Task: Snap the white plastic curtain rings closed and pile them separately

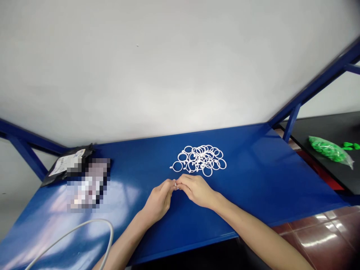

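A heap of several white plastic rings (201,160) lies on the blue table (261,176) near its middle. Just in front of the heap, my left hand (159,200) and my right hand (197,189) meet fingertip to fingertip. Both pinch a small white piece (175,184) between them, most likely one of the rings, though the fingers hide most of it. Both forearms rest over the table's near edge.
A black bag with a white label (67,163) and a blurred patch lie at the table's left. A white cable (84,228) curves across the near left corner. To the right stands a black table with a bag of green pieces (329,149). A white wall backs the table.
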`<state>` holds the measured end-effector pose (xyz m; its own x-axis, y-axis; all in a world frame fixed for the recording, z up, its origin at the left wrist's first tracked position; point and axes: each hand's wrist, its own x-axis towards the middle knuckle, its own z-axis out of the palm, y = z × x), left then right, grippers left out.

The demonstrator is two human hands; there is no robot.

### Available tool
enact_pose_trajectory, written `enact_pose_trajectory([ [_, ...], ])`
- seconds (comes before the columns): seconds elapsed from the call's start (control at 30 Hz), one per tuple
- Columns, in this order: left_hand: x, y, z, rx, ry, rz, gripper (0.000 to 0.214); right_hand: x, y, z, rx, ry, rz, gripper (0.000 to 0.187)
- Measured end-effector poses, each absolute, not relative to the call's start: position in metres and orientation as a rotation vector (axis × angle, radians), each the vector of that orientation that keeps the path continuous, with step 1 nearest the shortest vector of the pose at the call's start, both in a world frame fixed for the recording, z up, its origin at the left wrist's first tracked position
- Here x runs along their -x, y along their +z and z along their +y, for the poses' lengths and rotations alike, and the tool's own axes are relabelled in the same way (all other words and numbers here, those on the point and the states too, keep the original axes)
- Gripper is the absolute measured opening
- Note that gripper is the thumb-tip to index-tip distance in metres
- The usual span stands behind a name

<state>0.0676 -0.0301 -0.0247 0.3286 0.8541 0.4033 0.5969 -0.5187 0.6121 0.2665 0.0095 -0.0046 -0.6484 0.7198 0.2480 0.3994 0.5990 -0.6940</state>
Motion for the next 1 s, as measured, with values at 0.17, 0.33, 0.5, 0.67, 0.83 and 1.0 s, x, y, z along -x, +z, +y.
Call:
enact_pose_trajectory([
  [0.17, -0.065, -0.018, -0.019, -2.297, 0.99, 1.466, 0.022, -0.263, -0.008, 0.013, 0.956, 0.466, -2.212, 0.021],
  [0.33, -0.04, -0.025, -0.004, -2.254, 0.865, 1.886, 0.035, -0.27, -0.013, 0.031, 1.102, 0.163, -2.197, 0.015],
  [0.5, -0.027, -0.042, 0.003, -2.276, 0.765, 1.936, 0.03, -0.272, -0.013, 0.036, 1.129, 0.116, -2.218, 0.015],
  [0.67, -0.034, -0.046, 0.001, -2.346, 0.765, 1.81, 0.028, -0.268, -0.008, 0.022, 1.027, 0.272, -2.259, 0.017],
  [0.83, -0.03, -0.043, 0.001, -2.407, 0.729, 1.73, 0.027, -0.26, -0.011, 0.016, 0.994, 0.49, -2.547, 0.018],
  [1.0, -0.028, -0.043, 0.001, -2.428, 0.712, 1.718, 0.027, -0.258, -0.007, 0.015, 1.088, 0.554, -2.553, 0.018],
])
